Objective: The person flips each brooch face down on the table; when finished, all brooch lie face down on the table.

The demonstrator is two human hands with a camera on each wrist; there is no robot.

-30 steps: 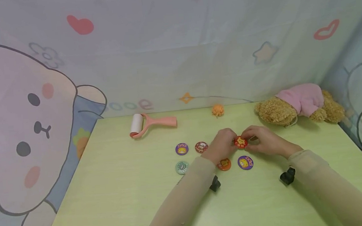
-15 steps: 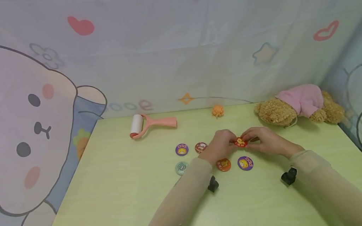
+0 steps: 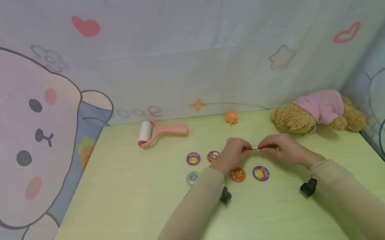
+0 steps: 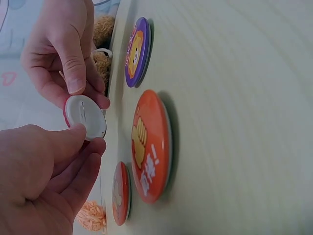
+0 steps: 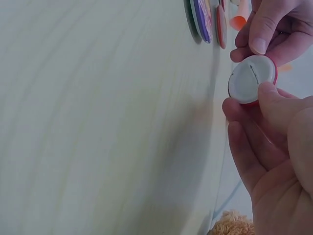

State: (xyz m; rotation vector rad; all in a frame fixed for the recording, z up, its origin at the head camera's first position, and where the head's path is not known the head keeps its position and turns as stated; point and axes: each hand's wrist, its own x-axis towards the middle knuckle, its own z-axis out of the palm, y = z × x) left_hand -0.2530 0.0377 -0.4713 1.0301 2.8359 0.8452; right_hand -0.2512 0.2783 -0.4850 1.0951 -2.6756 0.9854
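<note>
A round red pin badge (image 3: 256,149) is held edge-on above the table between my two hands. Its white back, with a metal pin across it, faces the wrist cameras in the left wrist view (image 4: 85,117). My left hand (image 3: 231,156) pinches one edge between thumb and fingers. The opposite edge is pinched by my right hand (image 3: 288,151). Below the hands lie an orange badge (image 3: 238,174) and a purple badge (image 3: 261,173). Further left are another purple badge (image 3: 193,158), a brown badge (image 3: 213,156) and a green badge (image 3: 192,178), partly covered by the left sleeve.
A pink-handled lint roller (image 3: 163,131) lies at the back left. An orange fuzzy ball (image 3: 232,117) sits near the back edge. At the back right lies a teddy bear (image 3: 317,112) in a pink top. Another orange-red badge (image 4: 120,193) shows in the left wrist view.
The red badge has tilted from showing its printed face in the head view to edge-on. Both hands keep their pinch and have barely shifted; the other badges have stayed put.
</note>
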